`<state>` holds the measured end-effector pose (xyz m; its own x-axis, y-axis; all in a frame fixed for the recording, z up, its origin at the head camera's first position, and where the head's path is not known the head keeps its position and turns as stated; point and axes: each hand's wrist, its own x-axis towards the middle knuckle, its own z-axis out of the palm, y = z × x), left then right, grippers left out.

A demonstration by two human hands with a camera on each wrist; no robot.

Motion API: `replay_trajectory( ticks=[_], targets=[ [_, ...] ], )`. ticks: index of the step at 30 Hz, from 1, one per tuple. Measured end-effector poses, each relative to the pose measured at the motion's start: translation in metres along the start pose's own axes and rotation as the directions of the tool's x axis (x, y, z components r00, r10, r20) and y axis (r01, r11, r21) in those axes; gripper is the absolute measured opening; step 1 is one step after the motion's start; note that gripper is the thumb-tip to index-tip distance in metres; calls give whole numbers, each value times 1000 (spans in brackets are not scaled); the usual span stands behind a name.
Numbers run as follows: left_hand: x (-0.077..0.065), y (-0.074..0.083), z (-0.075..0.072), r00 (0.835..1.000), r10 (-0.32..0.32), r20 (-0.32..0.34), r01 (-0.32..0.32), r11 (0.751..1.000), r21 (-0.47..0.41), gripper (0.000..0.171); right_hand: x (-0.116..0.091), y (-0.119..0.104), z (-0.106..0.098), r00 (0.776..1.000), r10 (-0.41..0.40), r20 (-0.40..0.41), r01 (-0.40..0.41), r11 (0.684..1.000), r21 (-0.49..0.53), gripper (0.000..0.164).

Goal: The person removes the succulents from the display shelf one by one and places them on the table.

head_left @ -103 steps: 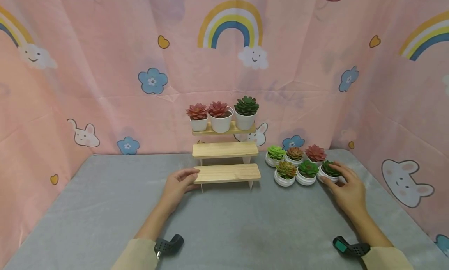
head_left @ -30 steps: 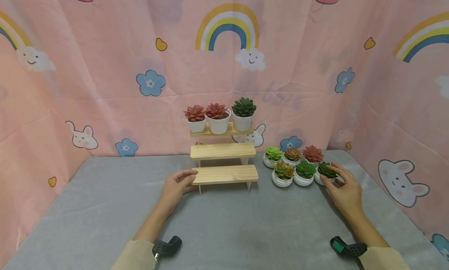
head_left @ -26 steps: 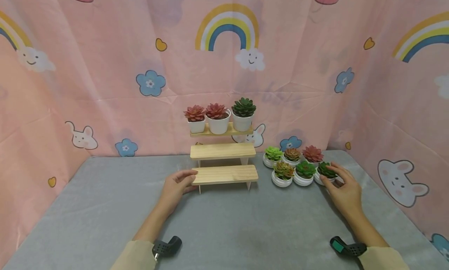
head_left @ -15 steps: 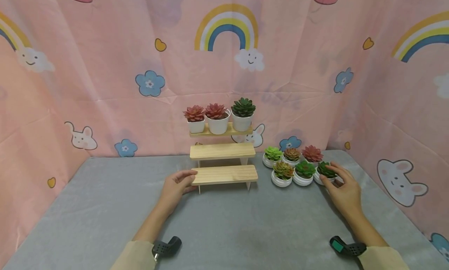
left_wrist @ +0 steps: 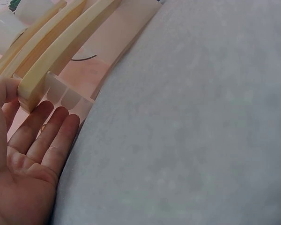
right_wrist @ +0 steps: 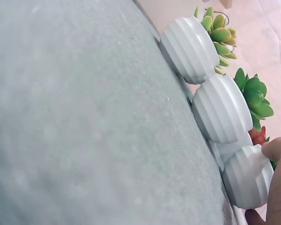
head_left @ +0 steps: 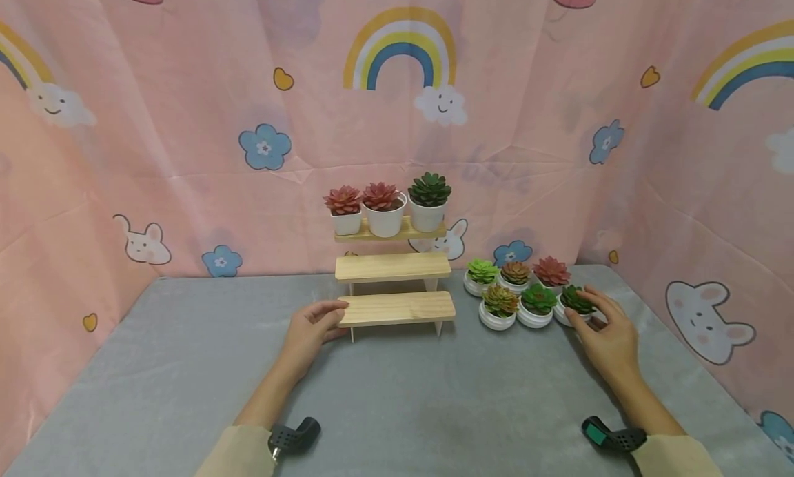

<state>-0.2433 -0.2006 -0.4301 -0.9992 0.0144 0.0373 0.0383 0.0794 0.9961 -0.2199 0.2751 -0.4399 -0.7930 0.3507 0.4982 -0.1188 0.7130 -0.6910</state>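
Observation:
My left hand [head_left: 311,325] pinches the left end of the lowest board of a three-tier wooden display stand [head_left: 397,307]. In the left wrist view the thumb lies on that board's end [left_wrist: 35,91], and the other fingers reach under it beside a clear leg [left_wrist: 68,91]. My right hand [head_left: 611,336] holds a small dark green potted succulent [head_left: 575,299] at the front right of a cluster, its thumb at the front and fingers behind. That white ribbed pot [right_wrist: 247,176] is level with its neighbours in the right wrist view; its plant is mostly hidden there.
On the top tier stand two pinkish-red succulents [head_left: 382,198] and a dark green one [head_left: 429,191] in white pots. Several small potted succulents [head_left: 499,305] crowd beside the held one. Grey cloth [head_left: 397,401] covers the table; a pink printed curtain [head_left: 186,180] hangs close behind.

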Motion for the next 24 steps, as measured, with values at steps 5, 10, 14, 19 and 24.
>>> replay_trajectory(
  ticks=[5,10,14,19,24],
  targets=[
    [0,1,-1,1000,-7,-2,7,1000,8,25,1,0,0,1000,-2,-6,2,1000,-1,47],
    [1,0,-1,1000,-17,9,17,1000,13,25,1,2,-1,1000,-17,21,17,1000,-15,55],
    [1,-1,-2,1000,-24,5,24,1000,15,26,2,3,-1,999,-20,48,20,1000,-10,57],
    [1,0,-2,1000,-31,-4,31,999,14,26,4,2,-1,997,5,82,-3,1000,-26,57],
    [1,-1,-1,999,-31,9,31,999,14,27,3,4,-1,994,26,111,-21,999,-46,59]
  ],
)
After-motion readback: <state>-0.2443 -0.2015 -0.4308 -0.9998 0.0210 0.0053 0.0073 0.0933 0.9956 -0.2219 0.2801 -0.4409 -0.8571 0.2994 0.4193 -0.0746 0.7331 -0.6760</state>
